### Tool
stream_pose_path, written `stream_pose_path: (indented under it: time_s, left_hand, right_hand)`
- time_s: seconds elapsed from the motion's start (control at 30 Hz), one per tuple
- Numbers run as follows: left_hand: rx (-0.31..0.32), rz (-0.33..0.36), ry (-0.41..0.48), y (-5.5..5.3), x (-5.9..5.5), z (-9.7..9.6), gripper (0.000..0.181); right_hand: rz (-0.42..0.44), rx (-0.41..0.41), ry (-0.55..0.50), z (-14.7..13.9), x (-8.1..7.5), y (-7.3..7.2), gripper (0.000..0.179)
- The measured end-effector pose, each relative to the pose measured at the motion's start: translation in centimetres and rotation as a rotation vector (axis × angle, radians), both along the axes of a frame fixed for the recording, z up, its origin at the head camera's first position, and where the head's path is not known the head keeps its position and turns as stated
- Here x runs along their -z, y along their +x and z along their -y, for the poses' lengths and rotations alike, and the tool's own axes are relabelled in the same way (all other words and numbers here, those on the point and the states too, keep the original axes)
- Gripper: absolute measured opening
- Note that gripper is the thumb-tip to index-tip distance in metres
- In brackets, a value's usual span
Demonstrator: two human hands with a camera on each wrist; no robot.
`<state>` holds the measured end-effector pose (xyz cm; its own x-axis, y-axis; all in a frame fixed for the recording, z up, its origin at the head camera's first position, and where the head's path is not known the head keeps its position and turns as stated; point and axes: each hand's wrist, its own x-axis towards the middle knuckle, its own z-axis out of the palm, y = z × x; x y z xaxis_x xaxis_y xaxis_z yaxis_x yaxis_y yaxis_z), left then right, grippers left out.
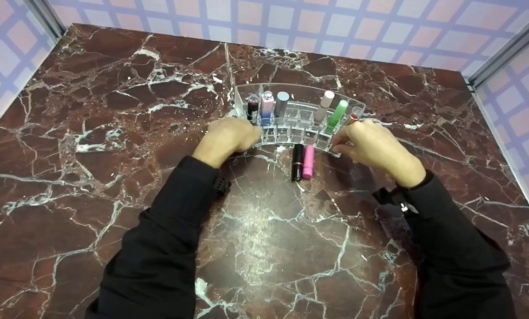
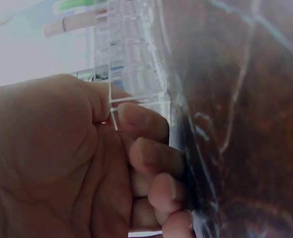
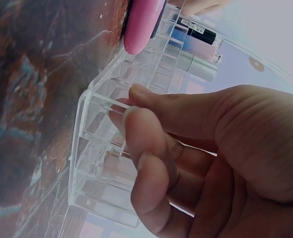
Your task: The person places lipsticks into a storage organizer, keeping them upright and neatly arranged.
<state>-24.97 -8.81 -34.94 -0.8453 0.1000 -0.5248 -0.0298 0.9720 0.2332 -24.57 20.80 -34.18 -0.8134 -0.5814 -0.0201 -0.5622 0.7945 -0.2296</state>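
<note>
A clear, curved, stepped organizer (image 1: 286,135) stands on the table, holding several cosmetic tubes upright. My left hand (image 1: 231,135) grips its left end, fingers curled round the edge, as the left wrist view shows. At the opposite end, my right hand (image 1: 370,144) pinches the clear wall between thumb and fingertips. Toward the left of the organizer are a black tube (image 1: 252,107), a pink-and-blue one (image 1: 267,107) and a silver-grey one (image 1: 282,104). A beige tube (image 1: 325,106) and a green tube (image 1: 338,114) lean on the right, beside a clear-capped reddish one (image 1: 353,118).
In front of the organizer, a black tube (image 1: 297,163) and a bright pink tube (image 1: 308,161) lie side by side on the dark marbled table (image 1: 255,248). Checked partition walls (image 1: 282,20) enclose the back and both sides.
</note>
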Motion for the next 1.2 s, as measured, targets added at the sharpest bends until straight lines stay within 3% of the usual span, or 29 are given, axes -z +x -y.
stream_pose_path:
  time_s: [0.47, 0.97, 1.2]
  left_hand:
    - [-0.027, -0.011, -0.057, -0.1, 0.3, -0.5, 0.046]
    - [-0.036, -0.024, -0.045, 0.1, 0.2, -0.4, 0.047]
    - [-0.026, -0.026, -0.048, 0.1, 0.3, -0.5, 0.044]
  right_hand:
    - [0.007, 0.009, 0.001, 0.0, 0.1, 0.0, 0.008]
    - [0.033, 0.031, 0.028, 0.5, -0.4, -0.1, 0.006]
    - [-0.089, 0.001, 0.076, 1.0, -0.5, 0.6, 0.004]
